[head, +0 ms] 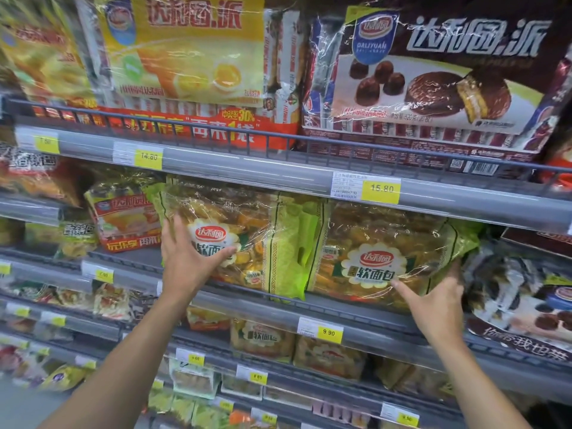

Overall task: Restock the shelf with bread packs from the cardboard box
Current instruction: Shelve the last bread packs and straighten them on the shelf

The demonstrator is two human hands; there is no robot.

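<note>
Green-edged bread packs [247, 239] — left hand [188, 258] splayed flat on 1, right hand [433, 298] loose.

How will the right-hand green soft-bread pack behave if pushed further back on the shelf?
The right bread pack likely crumples rather than slides stiffly: its clear film is wrinkled. Glossy wrap looks slippery under the right hand. Probably light for its bulk, since the rolls inside sit loose.

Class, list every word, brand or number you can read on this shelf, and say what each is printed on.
"DALIYUAN": brown chocolate pie pack, top shelf.
"软面包": right green bread pack.
"15.80": yellow price tag.
"14.00": yellow price tag.
"9.90": yellow price tag.
"30%": red banner.
Lower tags and barcode labels: too small or blurred.
</note>
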